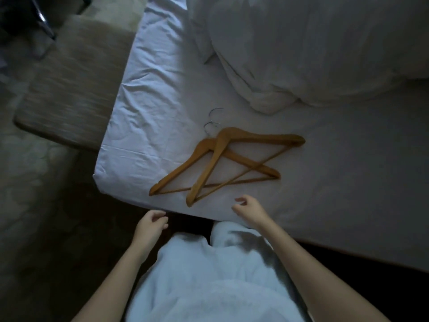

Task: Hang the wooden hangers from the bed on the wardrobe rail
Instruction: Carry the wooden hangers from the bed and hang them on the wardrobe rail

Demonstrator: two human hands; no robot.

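Two wooden hangers lie crossed on the white sheet of the bed (pixel 144 117), near its front left corner. The upper hanger (pixel 262 137) overlaps the lower hanger (pixel 178 170), and their metal hooks point toward the pillow end. My right hand (pixel 249 209) hovers just in front of the hangers with its fingers loosely curled, holding nothing. Near the bed's front edge, left of the hangers, my left hand (pixel 151 223) hangs with relaxed, empty fingers. No wardrobe rail is in view.
A bunched white duvet (pixel 313 49) covers the far right of the bed. A brown upholstered bench (pixel 67 89) stands on the floor left of the bed. Dark chair legs (pixel 44 22) show at the top left. Patterned carpet lies below.
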